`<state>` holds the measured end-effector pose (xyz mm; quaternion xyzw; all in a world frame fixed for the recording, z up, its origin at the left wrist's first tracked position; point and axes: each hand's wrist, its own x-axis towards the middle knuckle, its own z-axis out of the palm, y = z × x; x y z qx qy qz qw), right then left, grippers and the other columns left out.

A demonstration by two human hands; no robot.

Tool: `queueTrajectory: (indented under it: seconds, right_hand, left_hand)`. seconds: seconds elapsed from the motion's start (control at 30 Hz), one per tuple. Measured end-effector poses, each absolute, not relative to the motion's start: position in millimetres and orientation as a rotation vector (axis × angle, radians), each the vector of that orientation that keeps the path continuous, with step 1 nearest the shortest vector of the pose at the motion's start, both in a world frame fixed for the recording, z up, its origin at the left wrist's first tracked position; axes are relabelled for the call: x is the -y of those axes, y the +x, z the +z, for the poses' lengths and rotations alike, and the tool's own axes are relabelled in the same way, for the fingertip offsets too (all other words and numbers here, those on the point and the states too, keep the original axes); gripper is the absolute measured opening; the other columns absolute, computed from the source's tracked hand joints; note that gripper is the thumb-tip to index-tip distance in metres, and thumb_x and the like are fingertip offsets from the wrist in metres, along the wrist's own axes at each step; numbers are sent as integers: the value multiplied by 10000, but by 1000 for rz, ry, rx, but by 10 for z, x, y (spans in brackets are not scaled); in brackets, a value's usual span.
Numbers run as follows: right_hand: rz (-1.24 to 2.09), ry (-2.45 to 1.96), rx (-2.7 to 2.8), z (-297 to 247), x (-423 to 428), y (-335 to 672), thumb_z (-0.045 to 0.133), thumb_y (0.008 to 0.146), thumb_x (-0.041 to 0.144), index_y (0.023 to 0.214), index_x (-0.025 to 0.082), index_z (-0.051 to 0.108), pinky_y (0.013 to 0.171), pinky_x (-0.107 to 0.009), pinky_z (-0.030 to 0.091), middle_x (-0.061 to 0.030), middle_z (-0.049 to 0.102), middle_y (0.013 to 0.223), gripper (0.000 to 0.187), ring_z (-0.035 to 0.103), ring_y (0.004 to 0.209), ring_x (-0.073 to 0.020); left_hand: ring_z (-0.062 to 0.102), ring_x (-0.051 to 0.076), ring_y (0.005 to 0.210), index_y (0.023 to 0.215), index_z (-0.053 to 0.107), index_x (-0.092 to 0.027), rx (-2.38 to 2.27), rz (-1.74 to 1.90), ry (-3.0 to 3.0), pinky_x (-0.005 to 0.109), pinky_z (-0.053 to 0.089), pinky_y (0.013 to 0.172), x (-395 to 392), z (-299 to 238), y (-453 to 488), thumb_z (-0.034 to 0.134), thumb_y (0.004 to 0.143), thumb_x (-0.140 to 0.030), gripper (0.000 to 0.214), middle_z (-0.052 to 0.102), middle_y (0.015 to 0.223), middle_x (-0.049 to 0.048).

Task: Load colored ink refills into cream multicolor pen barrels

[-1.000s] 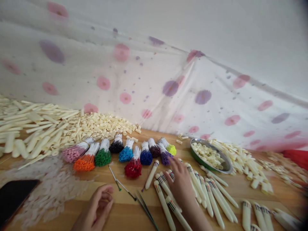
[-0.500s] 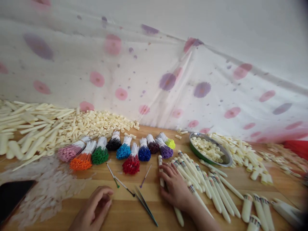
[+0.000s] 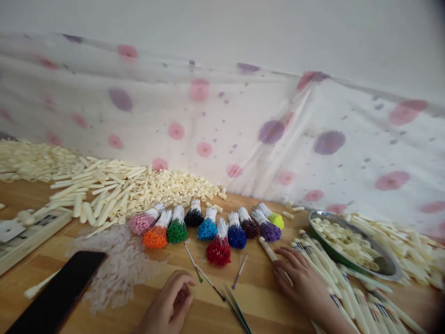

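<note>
My right hand (image 3: 308, 283) rests on a cream multicolour pen (image 3: 267, 248) lying on the table, its fingers bent over the barrel and the pen's top end sticking out beyond them. At the front, my left hand (image 3: 170, 301) is loosely curled, with nothing visible in it. Between the hands lie tweezers (image 3: 237, 308), a green-tipped refill (image 3: 193, 262), a black-tipped refill (image 3: 210, 282) and a purple-tipped refill (image 3: 239, 271). Behind them stand bundles of coloured refills, among them a red bundle (image 3: 218, 248) and an orange bundle (image 3: 155, 235). More cream pens (image 3: 330, 269) lie beside my right hand.
A metal-rimmed bowl (image 3: 394, 273) of small cream rings stands at the right. Cream pen parts (image 3: 114, 185) are heaped along the back left. Clear plastic pieces (image 3: 114, 269), a black phone (image 3: 62, 292) and a power strip (image 3: 38, 234) lie at the left.
The view has swung left, so everything sits further right and the power strip now shows. My right hand stays on the pen; my left hand keeps its curled pose.
</note>
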<state>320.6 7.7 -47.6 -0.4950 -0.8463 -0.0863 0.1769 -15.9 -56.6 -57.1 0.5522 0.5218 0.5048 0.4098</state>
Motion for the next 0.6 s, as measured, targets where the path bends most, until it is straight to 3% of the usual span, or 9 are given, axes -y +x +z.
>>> queueTrajectory:
  seconds: [0.17, 0.3, 0.4, 0.47, 0.5, 0.6]
  right_hand:
    - [-123, -1309, 2264, -390, -101, 2710, 412, 894, 267, 784, 226, 590, 699, -353, 473, -90, 631, 859, 213, 594, 804, -222]
    - [-48, -1259, 2200, -407, -69, 2228, 366, 918, 287, 622, 226, 480, 560, -291, 415, -36, 565, 621, 323, 543, 600, -189]
    - [27, -1229, 2251, -467, -29, 1931, 358, 929, 288, 594, 215, 463, 543, -273, 381, -36, 573, 600, 358, 522, 569, -174]
    - [79, -1205, 2275, -516, -15, 1790, 351, 939, 301, 595, 208, 469, 538, -265, 365, -41, 587, 606, 375, 523, 569, -169]
    - [101, -1183, 2286, -541, -17, 1738, 353, 940, 310, 592, 205, 469, 534, -261, 357, -42, 589, 605, 381, 525, 571, -167]
    - [134, -1104, 2297, -606, -53, 1642, 383, 930, 319, 582, 206, 458, 520, -249, 334, -36, 580, 603, 373, 520, 579, -161]
  left_hand:
    - [623, 199, 781, 961, 592, -242, -1577, 1199, 1632, 261, 495, 634, 133, -84, -680, 590, 757, -342, 228, 651, 890, 48]
    - [629, 197, 844, 1018, 541, -185, -1866, 1123, 1734, 293, 503, 718, -394, 316, -1445, 505, 817, -384, 285, 643, 965, 44]
    - [599, 215, 934, 1050, 551, -117, -2093, 1010, 1736, 345, 481, 798, -727, 412, -2012, 450, 890, -307, 268, 614, 1031, 47]
    - [603, 210, 937, 1101, 556, -171, -2218, 890, 1735, 406, 504, 784, -885, 368, -2279, 536, 867, -300, 267, 592, 1125, 61]
    - [600, 252, 953, 1104, 565, -155, -2257, 836, 1749, 410, 504, 792, -947, 320, -2365, 552, 856, -312, 294, 588, 1135, 36]
    - [598, 210, 962, 1142, 535, -186, -2319, 693, 1811, 414, 506, 793, -1082, 109, -2434, 545, 865, -286, 295, 574, 1168, 72]
